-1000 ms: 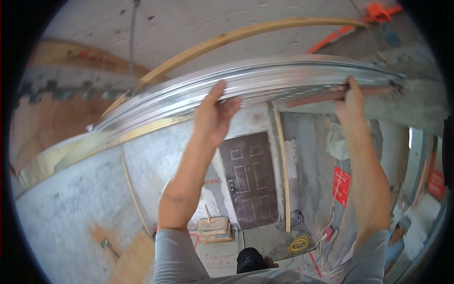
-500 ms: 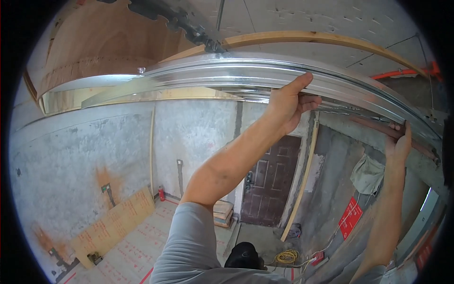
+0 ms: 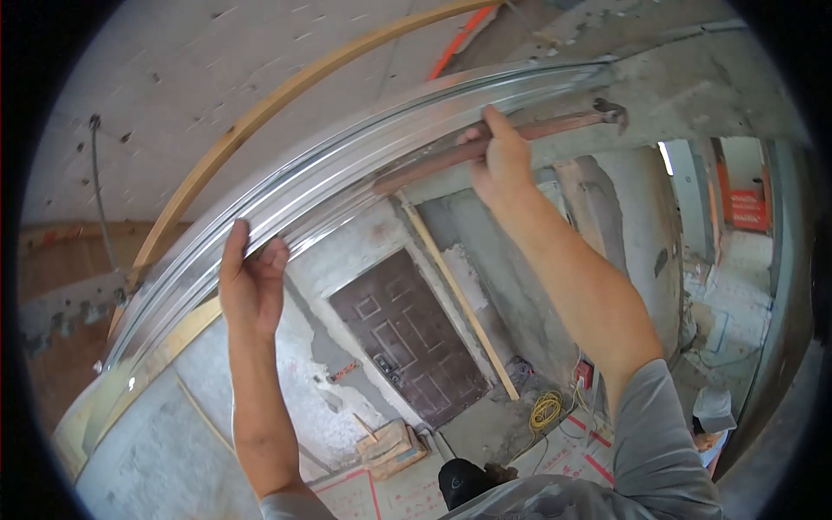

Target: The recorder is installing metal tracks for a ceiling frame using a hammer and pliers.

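A long bundle of shiny ribbed metal channel (image 3: pixel 347 152) runs overhead, slanting from lower left to upper right. My left hand (image 3: pixel 253 282) grips its lower edge from below, thumb on the face and fingers curled behind. Farther right, my right hand (image 3: pixel 503 160) closes around the reddish wooden handle of a hammer (image 3: pixel 555 126), thumb up against the channel. The hammer lies along the channel's underside, its dark metal head pointing right. My right fingers are partly hidden and slightly blurred.
A curved-looking wooden batten (image 3: pixel 251 121) spans the ceiling above the channel. Below are a brown panelled door (image 3: pixel 412 338), a leaning wooden strip (image 3: pixel 459 303), a coiled yellow cable (image 3: pixel 545 410) and stacked boards (image 3: pixel 392 449). A person in a white cap (image 3: pixel 713 409) is at lower right.
The view has swung right, and the channel now slants more steeply across it. Both hands still hold up the channel; the hammer in my right hand shows more fully.
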The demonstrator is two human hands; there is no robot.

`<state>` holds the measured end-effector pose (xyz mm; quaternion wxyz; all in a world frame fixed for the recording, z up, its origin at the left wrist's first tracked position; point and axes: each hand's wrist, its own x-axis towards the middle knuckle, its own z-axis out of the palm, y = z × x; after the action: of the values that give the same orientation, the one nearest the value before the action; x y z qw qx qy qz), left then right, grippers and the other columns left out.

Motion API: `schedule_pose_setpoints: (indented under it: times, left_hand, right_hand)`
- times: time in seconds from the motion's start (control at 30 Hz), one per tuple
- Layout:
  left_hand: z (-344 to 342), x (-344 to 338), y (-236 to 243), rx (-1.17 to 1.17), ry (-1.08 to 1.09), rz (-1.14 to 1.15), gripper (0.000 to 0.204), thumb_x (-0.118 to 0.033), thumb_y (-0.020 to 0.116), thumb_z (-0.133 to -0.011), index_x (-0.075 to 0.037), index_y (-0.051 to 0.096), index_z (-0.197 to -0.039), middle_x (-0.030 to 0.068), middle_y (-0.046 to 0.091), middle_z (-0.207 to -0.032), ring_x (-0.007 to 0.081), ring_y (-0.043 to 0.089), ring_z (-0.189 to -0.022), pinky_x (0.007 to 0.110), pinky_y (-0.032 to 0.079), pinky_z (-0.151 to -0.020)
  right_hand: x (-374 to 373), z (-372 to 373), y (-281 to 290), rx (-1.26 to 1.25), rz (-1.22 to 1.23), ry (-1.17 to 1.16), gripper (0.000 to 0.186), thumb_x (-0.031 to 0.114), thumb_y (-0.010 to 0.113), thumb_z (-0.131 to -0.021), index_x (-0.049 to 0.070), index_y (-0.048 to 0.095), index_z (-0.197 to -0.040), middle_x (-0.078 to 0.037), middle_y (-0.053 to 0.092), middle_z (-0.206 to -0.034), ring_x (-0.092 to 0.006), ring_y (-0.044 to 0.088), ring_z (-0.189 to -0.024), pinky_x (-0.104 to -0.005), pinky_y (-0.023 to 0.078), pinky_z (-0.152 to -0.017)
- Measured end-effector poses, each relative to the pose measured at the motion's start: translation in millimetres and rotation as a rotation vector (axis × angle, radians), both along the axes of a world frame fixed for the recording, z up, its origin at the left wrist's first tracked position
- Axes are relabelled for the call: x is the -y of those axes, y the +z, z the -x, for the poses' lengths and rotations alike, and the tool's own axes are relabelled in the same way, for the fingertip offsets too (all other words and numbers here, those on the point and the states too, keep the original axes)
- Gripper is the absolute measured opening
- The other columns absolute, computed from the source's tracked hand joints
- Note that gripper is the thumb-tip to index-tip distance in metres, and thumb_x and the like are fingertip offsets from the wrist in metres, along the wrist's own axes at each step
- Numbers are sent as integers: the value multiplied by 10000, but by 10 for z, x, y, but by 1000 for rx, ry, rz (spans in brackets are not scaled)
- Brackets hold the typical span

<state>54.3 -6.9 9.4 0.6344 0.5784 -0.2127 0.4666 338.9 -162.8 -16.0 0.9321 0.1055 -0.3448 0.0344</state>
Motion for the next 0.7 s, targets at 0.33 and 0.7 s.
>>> schedule_pose_setpoints:
  times: [0.33, 0.7]
  left_hand:
    - [137, -43, 8, 4, -22, -82, 141, -134, 561, -887, -23, 611, -959, 98, 664, -903, 264, 668, -736, 313, 572, -647]
    - [102, -7, -11, 58, 56, -55, 138, -129, 576, -879, -26, 610, -965, 85, 660, -916, 246, 665, -712, 302, 569, -646]
  right_hand:
    - [-16, 184, 20, -40, 10, 118, 89, 106, 565, -871, 24, 532, -864, -60, 505, -753, -170, 509, -606, -328, 470, -600]
    - [86, 134, -18, -10, 18, 99, 81, 96, 566, -867, 24, 529, -871, -64, 499, -766, -167, 496, -631, -327, 456, -617]
